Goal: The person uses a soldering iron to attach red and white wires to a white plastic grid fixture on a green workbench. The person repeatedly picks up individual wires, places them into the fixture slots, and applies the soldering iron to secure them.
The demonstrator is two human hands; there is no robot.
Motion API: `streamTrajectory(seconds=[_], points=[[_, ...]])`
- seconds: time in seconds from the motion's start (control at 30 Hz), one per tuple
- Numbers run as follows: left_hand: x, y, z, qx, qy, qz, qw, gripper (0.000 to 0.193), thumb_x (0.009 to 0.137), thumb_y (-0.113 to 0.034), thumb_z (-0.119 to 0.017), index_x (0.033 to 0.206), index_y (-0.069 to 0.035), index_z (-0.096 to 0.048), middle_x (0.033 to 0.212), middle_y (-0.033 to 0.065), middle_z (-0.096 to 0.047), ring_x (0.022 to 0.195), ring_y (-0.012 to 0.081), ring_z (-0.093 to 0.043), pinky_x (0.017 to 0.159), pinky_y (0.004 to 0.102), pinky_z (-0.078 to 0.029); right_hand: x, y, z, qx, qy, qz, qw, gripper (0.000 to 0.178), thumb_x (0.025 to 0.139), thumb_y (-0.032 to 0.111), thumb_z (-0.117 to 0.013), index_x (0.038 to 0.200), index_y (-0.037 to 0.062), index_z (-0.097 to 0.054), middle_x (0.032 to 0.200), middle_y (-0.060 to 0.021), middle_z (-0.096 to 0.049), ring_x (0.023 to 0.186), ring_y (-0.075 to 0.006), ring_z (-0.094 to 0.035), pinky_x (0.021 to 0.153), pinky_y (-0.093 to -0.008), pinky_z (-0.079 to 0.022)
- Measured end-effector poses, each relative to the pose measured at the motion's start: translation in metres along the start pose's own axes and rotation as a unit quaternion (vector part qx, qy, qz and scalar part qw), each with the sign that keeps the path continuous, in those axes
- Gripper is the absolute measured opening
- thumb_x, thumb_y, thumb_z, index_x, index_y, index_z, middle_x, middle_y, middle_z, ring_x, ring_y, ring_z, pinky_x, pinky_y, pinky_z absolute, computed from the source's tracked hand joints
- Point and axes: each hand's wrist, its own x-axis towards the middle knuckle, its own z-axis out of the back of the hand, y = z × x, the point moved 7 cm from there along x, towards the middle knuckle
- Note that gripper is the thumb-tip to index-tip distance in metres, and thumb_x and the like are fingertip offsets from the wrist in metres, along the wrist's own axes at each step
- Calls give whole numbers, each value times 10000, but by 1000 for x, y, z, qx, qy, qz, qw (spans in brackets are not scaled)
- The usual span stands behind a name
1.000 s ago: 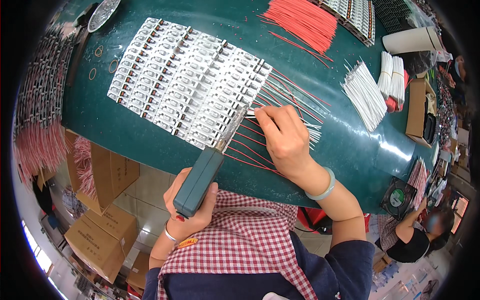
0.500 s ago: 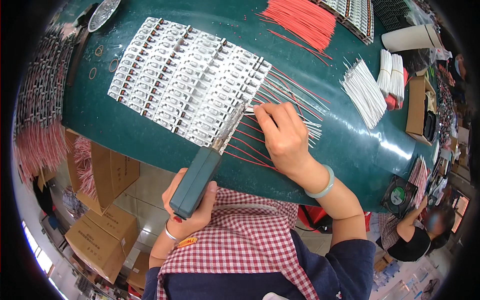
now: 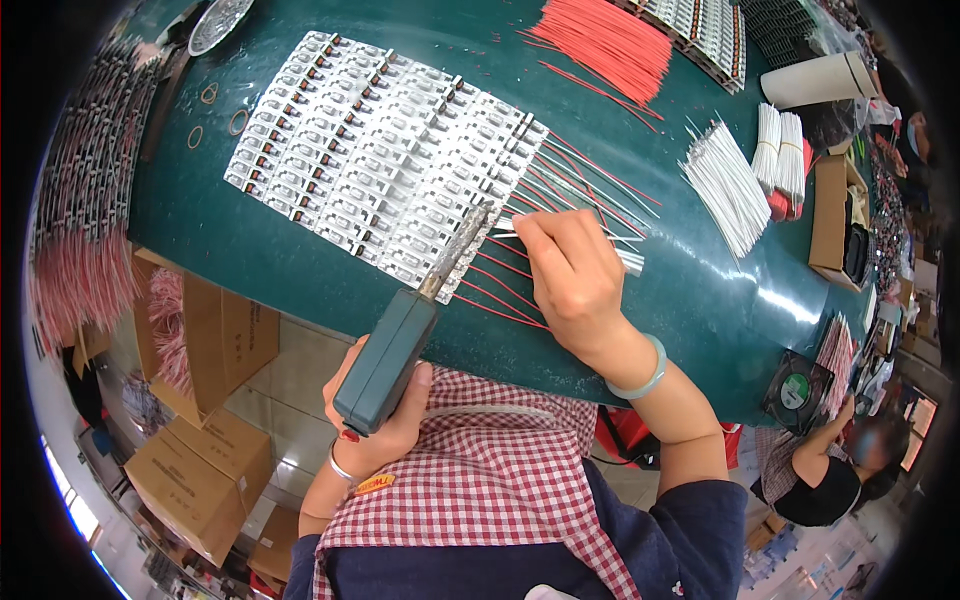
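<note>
My left hand (image 3: 400, 420) is closed round the dark green handle of a soldering iron (image 3: 388, 355). Its metal tip lies over the right edge of a white panel (image 3: 395, 150) made of rows of small light modules with metal contacts. My right hand (image 3: 577, 285) pinches thin white wires (image 3: 632, 262) just right of that edge; their short ends poke out past the fingertips towards the iron's tip. Red wires (image 3: 505, 290) and other white wires fan out from the same edge, above and below my right hand. The exact contact between tip and wire is too small to tell.
A pile of red wires (image 3: 600, 50) lies at the back, with loose white wires (image 3: 728, 190) and tied white bundles (image 3: 780, 150) at right. Rubber bands (image 3: 195, 137) and a metal dish (image 3: 218, 25) sit at left. Cardboard boxes (image 3: 205, 480) stand below the table; a co-worker (image 3: 825, 470) is at right.
My right fingertips have drawn slightly right and down, away from the iron's tip, still pinching white wires. The iron's handle has shifted a little left and down.
</note>
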Motion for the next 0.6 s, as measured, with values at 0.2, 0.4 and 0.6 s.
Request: streamTrajectory(seconds=[0.2,0.4,0.6], points=[[3,-6,0,14,10,-34,999,220,797,-15,-767,998,53,-710,950,163,-708,786,258,-707,703,320,-559,-4,2,-7,4,24,-7,1000,326,704,13,-668,1023,-54,-680,928,-106,-647,781,-240,-603,615,-329,-512],[5,-9,-1,-1,24,-29,999,249,779,20,-758,1019,54,-698,940,135,-698,740,199,-675,658,289,-532,-5,2,-8,-8,33,-9,999,316,713,11,-666,1022,-53,-681,933,-106,-643,792,-239,-602,619,-330,-512],[7,-12,-3,13,30,-33,999,247,773,23,-759,1010,49,-695,920,126,-684,707,188,-655,627,278,-515,-4,4,-8,-26,43,-3,999,313,712,17,-669,1017,-54,-682,936,-106,-642,798,-239,-603,620,-330,-510]])
